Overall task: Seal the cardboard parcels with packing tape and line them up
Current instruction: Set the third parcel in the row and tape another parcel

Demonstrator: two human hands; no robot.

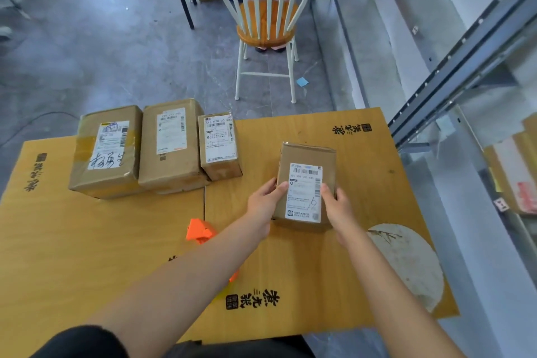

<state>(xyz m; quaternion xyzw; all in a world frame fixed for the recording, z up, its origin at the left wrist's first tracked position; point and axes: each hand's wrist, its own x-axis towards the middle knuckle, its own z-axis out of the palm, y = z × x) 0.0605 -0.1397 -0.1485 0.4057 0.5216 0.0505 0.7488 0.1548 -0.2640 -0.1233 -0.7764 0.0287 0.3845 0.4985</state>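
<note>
While two bare forearms reach out from the near edge, a person stands over a table covered in printed cardboard sheets [87, 241]. Under the left forearm lies an orange tool [200, 231], partly hidden and probably the tape dispenser.

Further out, right of centre, both hands clasp a small parcel [305, 180] that rests on the sheets. The left hand [263, 203] wraps its left side and the right hand [338, 209] its right side, each with a thumb on the white shipping label. The parcel's far end looks rumpled. Whether tape covers it cannot be told.

At the far left, three taped parcels sit in a row: a large parcel [106, 151], a middle parcel [171, 145] touching it, and a smaller parcel [219, 145] just beside that. The held parcel is well apart from them, to the right. Beyond the table stands a white spindle-back chair [266, 35] on a grey floor.

Risks, as a judgement:
- Pushed left too hard, the held parcel could knock the smaller parcel and skew the row.
- Its edge might catch on the seam between the sheets.
- The left forearm may sweep the orange tool away.
</note>
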